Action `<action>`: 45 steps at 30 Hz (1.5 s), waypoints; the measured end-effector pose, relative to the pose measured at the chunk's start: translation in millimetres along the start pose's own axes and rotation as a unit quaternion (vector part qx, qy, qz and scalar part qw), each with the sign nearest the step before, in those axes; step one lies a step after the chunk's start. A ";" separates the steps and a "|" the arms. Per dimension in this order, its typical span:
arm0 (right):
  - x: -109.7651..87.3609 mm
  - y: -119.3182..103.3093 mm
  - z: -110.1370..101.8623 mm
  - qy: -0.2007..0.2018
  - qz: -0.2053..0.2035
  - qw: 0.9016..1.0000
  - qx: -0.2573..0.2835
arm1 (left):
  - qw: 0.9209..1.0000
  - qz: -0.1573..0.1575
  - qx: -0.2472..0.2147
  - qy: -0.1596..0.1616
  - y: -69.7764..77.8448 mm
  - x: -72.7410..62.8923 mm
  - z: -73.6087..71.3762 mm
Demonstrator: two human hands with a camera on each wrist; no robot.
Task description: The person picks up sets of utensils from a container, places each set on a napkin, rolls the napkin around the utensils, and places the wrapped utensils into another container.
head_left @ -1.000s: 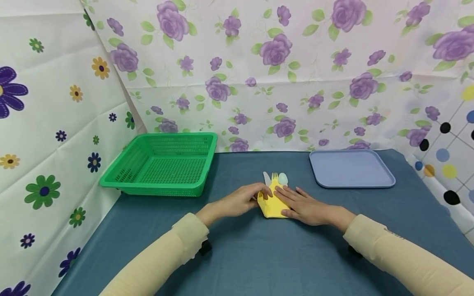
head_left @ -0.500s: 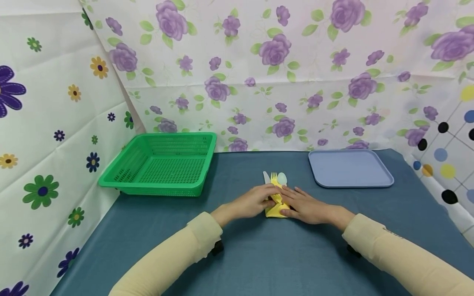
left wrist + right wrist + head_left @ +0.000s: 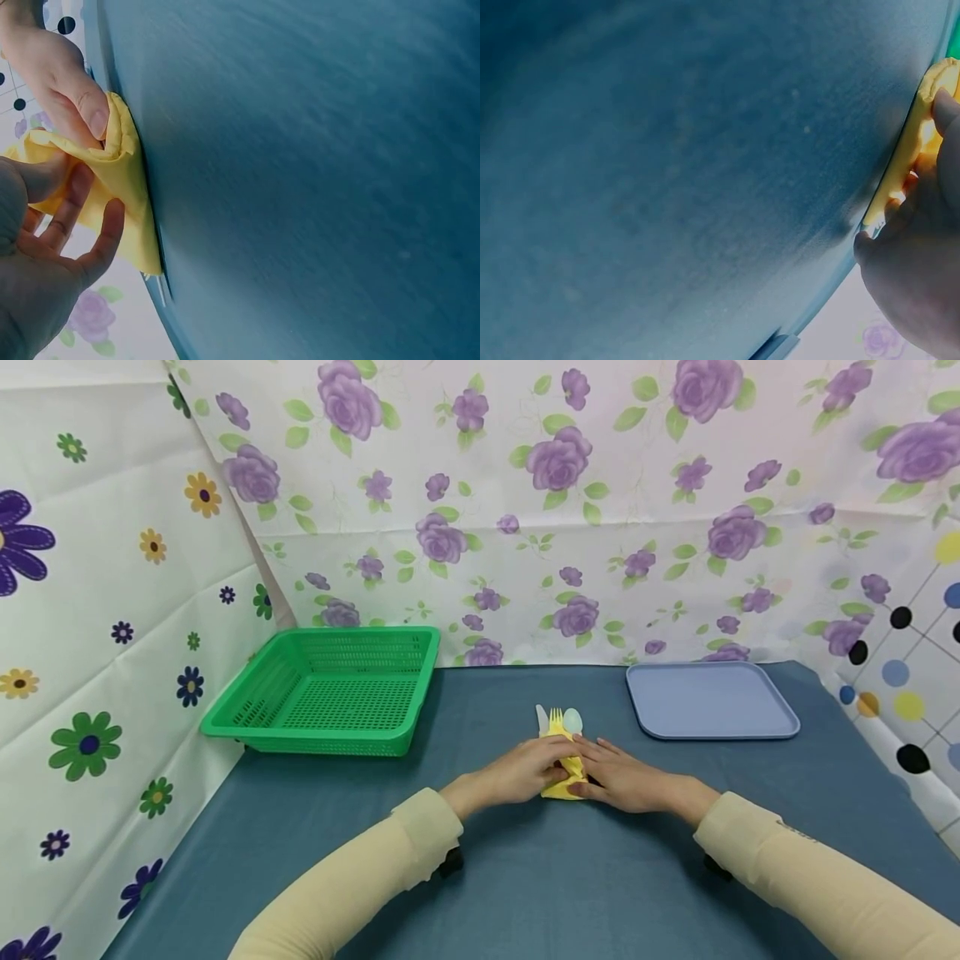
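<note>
A yellow cloth napkin (image 3: 559, 790) lies folded around a plastic knife (image 3: 542, 719), a yellow fork (image 3: 556, 717) and a pale spoon (image 3: 572, 720), whose top ends stick out beyond its far edge. My left hand (image 3: 519, 772) pinches the napkin's left part, bent over toward the middle; in the left wrist view its thumb and fingers (image 3: 74, 196) are on the cloth. From the right, my right hand (image 3: 628, 780) rests flat on the napkin with its fingers extended. Both hands hide much of the cloth, and their fingertips meet or nearly meet.
A green perforated basket (image 3: 408, 727) stands at the back left of the blue-covered table (image 3: 570, 885). At the back right lies a light blue tray (image 3: 712, 697). Flowered sheets (image 3: 495, 460) hang behind and on the left side.
My left hand has moved right, carrying the napkin's left part over toward the middle and covering more of it. The right hand stays nearly in place.
</note>
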State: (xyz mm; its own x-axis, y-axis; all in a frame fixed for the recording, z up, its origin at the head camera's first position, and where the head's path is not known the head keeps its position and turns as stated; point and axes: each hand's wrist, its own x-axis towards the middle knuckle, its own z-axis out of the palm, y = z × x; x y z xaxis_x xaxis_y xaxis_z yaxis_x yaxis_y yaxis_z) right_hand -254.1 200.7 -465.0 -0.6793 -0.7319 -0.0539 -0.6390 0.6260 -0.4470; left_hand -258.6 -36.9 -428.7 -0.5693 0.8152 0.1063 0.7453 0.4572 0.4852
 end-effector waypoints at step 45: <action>6.4 7.9 -32.6 -0.118 -0.009 0.979 0.166 | 0.999 -0.001 0.001 -0.035 -14.3 -20.8 8.7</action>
State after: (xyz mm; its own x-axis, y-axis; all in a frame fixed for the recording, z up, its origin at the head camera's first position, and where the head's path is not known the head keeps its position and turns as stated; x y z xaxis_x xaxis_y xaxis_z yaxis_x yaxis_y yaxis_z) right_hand -275.2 209.8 -439.8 -0.5418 -0.8086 -0.2297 -0.4716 0.5186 -0.7132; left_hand -254.4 -57.3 -445.5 -0.5455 0.8370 0.0435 0.7445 0.4602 0.4836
